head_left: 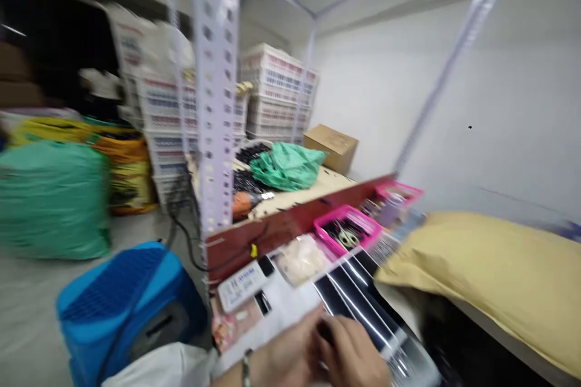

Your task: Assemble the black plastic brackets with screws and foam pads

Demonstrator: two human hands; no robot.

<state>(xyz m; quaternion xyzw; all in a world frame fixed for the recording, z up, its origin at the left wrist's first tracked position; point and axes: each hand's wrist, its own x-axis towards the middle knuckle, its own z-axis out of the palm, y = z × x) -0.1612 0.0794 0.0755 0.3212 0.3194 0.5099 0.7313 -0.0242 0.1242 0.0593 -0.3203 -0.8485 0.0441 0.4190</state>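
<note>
My left hand (297, 341), with a beaded band on its wrist, and my right hand (356, 354) meet at the lower middle of the head view. The fingers of both are curled together over the white worktop (285, 299). Something small and dark shows between them, too blurred and covered to name. Just beyond my right hand lies a tray (363, 305) with long black compartments and shiny bits at its near end. A clear bag of pale pieces (300, 260) sits behind my left hand, beside a white labelled box (242, 286).
Pink baskets (347, 230) with small tools stand along the red-brown board (272, 233). A tan sack (494, 260) lies at right. A perforated metal post (215, 91) rises at left, near a blue plastic box (127, 302). Green bags (49, 199) and stacked crates (276, 87) stand farther back.
</note>
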